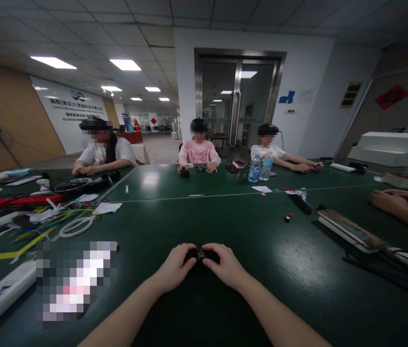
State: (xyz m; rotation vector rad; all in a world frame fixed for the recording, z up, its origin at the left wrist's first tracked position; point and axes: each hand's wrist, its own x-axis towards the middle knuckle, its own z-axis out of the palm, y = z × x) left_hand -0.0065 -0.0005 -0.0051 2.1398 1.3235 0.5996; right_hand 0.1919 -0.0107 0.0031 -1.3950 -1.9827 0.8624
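Both of my hands grip a small black handheld device (200, 254), shaped like a game controller, just above the green table (204, 221). My left hand (175, 267) is closed around its left end, with the thumb on the near side. Around the right end wraps my right hand (227, 266), its thumb also pressed toward the middle. Only the centre of the device shows, with a small greyish part on it; the fingers hide the ends.
A blurred-out phone-like screen (81, 282) and white power strip (5, 301) lie left, beyond them tangled cables (77, 225). To the right are a phone (351, 231) and black cable (380, 272). Water bottles (255, 168) stand farther off. Several people sit around the table.
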